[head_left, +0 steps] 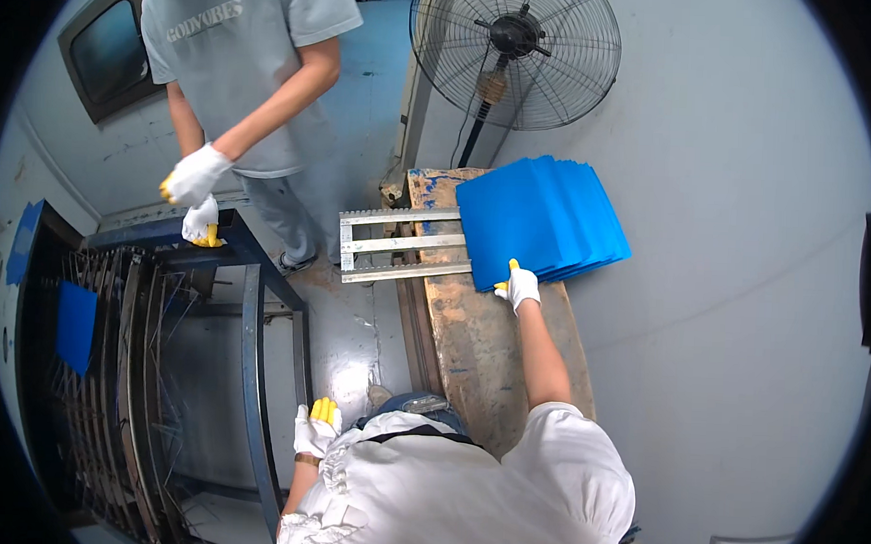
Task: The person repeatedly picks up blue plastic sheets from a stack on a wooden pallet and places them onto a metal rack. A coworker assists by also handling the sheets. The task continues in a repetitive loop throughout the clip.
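Observation:
A fanned stack of blue sheets (524, 213) lies on the worn wooden bench top, partly over a metal slatted frame. My right hand (521, 286), in a white glove with yellow fingertips, pinches the near corner of the top blue sheet, thumb above and fingers at the edge. Low beside my body, my left hand (317, 428) wears the same kind of glove. Its yellow fingers are extended and slightly bent, with nothing in them. The metal slatted frame (403, 242) juts out from under the stack past the bench's left edge.
Across from me stands a person with gloved hands (197, 173) over a dark metal rack (260, 362). One blue sheet (76, 327) sits by the rack's rods. A large fan (516, 35) stands behind the wooden bench (480, 360); a grey wall (725, 234) rises at right.

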`<state>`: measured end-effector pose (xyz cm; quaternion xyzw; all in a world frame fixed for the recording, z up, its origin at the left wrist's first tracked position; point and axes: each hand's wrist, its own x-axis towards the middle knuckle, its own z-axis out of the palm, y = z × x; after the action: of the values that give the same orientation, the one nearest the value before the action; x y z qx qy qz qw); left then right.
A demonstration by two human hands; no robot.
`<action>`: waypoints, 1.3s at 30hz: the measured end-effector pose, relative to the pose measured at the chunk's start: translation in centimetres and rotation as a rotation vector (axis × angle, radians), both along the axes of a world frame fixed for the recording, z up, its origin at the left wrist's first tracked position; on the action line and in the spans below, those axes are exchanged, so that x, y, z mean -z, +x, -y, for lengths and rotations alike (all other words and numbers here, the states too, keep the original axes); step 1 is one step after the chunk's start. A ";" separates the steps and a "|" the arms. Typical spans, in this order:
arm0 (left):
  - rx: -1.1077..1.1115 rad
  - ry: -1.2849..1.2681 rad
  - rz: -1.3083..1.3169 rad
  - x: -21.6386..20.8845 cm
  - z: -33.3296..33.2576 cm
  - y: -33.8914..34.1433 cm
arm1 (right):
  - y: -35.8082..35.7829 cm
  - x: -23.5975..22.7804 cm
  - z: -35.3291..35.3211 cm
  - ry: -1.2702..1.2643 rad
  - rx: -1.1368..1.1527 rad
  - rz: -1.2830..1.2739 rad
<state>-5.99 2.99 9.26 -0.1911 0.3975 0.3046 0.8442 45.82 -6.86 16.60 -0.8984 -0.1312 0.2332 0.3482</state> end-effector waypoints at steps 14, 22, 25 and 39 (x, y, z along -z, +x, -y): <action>-0.023 0.010 0.017 0.7 0.3 -0.4 | 1.9 2.6 -0.4 0.493 0.533 -0.607; -0.044 -0.039 -0.002 1.0 0.1 -0.6 | 1.0 1.8 -1.3 0.275 0.376 -0.343; -0.034 -0.036 0.006 0.6 0.0 -0.7 | 2.1 2.7 0.2 0.093 -0.072 -0.017; -0.060 -0.029 -0.026 0.4 -0.9 -2.5 | 3.3 3.9 -0.4 0.306 0.461 -0.600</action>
<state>-8.45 3.88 8.87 -0.2110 0.4068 0.3264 0.8267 49.17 -6.41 12.69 -0.7340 0.1479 0.3787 0.5440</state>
